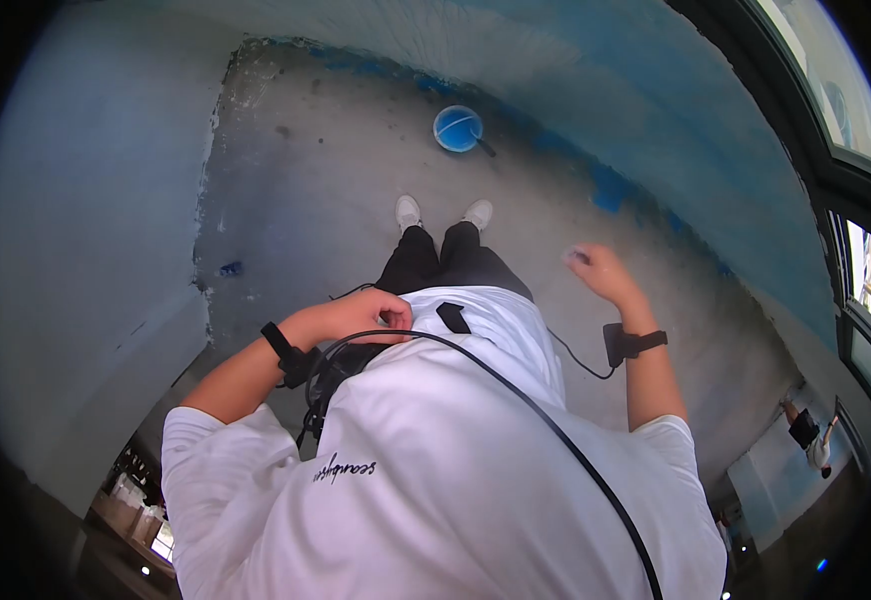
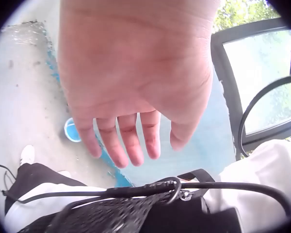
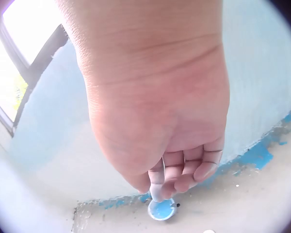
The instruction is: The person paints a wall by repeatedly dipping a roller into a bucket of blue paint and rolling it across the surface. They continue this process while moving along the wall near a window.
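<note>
My left hand (image 1: 366,314) is held at my waist, in front of the white shirt and close by a black mesh bag (image 2: 106,216). Its fingers hang relaxed, apart from one another, with nothing in them. Out to the other side, my right hand (image 1: 604,274) hangs in the air above the floor. The right wrist view shows its fingers (image 3: 186,182) loosely curled, one of them looking whitish, and no object in the palm. Ahead of my feet stands a bucket (image 1: 458,120) of blue paint, with a dark handle (image 1: 487,148) sticking out over its rim.
A partly blue-painted wall (image 1: 636,110) rises ahead and to the right, with dark-framed windows (image 1: 861,170). Blue stains (image 1: 611,188) mark the floor along it. A grey wall (image 1: 106,200) stands left. Another person (image 1: 814,440) appears at far right. A black cable (image 1: 546,420) crosses my chest.
</note>
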A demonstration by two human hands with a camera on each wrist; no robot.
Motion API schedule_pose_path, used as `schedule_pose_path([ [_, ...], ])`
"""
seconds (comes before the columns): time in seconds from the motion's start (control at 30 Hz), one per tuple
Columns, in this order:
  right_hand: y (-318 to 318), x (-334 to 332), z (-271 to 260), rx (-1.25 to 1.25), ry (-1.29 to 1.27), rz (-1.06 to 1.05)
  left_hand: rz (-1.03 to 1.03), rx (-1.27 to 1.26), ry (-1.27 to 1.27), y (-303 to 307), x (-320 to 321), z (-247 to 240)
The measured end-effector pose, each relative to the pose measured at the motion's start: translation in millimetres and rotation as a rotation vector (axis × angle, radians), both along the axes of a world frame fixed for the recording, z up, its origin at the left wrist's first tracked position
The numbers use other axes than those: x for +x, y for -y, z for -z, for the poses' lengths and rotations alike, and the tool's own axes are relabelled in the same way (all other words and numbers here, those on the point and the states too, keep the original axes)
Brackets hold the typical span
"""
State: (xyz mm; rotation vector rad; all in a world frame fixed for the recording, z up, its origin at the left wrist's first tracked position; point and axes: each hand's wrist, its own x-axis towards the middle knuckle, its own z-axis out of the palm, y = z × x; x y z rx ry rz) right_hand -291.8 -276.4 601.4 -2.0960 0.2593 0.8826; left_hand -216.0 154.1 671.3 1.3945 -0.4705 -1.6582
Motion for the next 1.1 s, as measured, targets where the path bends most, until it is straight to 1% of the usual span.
schedule_pose_path([
  [0.03, 1, 1, -8, 0.042, -0.006, 0.045, 0.000, -0.004, -0.006, 1, -2, 1],
  [0.07, 3, 4, -17, 0.038, -0.009, 0.046, -0.019, -0.045, 0.091, 3, -3, 1],
  [0.1, 6, 7, -26, -0.027, -0.021, 0.038, -0.037, -0.087, 0.187, 4, -4, 1],
  [0.13, 10, 9, -31, -0.093, -0.028, 0.030, -0.035, -0.095, 0.188, 5, -1, -1],
  [0.2, 18, 2, -27, -0.137, -0.017, 0.029, 0.044, -0.111, 0.191, 3, 5, -14],
  [0.27, 26, -3, -19, -0.177, 0.003, 0.019, 0.028, -0.104, 0.188, 7, 8, -27],
  [0.33, 28, -11, -12, -0.207, -0.052, 0.018, 0.012, -0.094, 0.183, 9, 10, -33],
  [0.4, 29, -19, -6, -0.196, -0.060, 0.030, 0.094, -0.200, 0.339, 11, 14, -34],
  [0.43, 31, -21, -4, -0.184, -0.070, 0.042, 0.091, -0.205, 0.343, 11, 16, -34],
  [0.5, 32, -21, -3, -0.182, -0.098, 0.042, 0.219, -0.191, 0.434, 7, 17, -34],
  [0.53, 32, -20, -3, -0.173, -0.129, 0.045, 0.214, -0.192, 0.437, 7, 16, -33],
  [0.6, 32, -17, -2, -0.181, -0.144, 0.022, 0.264, -0.202, 0.539, 7, 11, -29],
  [0.63, 33, -15, -2, -0.190, -0.160, 0.005, 0.260, -0.201, 0.542, 7, 8, -25],
  [0.7, 34, -18, 6, -0.172, -0.137, 0.011, 0.256, -0.282, 0.648, 8, 0, -16],
  [0.73, 35, -19, 10, -0.153, -0.115, 0.022, 0.250, -0.283, 0.650, 7, -4, -13],
  [0.8, 32, -13, 7, -0.151, -0.122, 0.005, 0.219, -0.305, 0.751, 6, -10, -11],
  [0.83, 30, -9, 6, -0.147, -0.130, -0.003, 0.215, -0.305, 0.754, 6, -15, -8],
  [0.9, 26, -6, 4, -0.149, -0.125, -0.002, 0.123, -0.279, 0.708, 5, -21, -6],
  [0.93, 25, -4, 3, -0.151, -0.122, 0.001, 0.119, -0.281, 0.710, 3, -21, -6],
  [1.0, 26, -6, 6, -0.146, -0.118, 0.012, 0.216, -0.237, 0.706, -1, -17, -13],
  [1.03, 28, -5, 7, -0.139, -0.111, 0.022, 0.212, -0.240, 0.707, -4, -16, -17],
  [1.1, 30, -5, 6, -0.148, -0.109, 0.006, 0.189, -0.230, 0.623, -12, -19, -23],
])
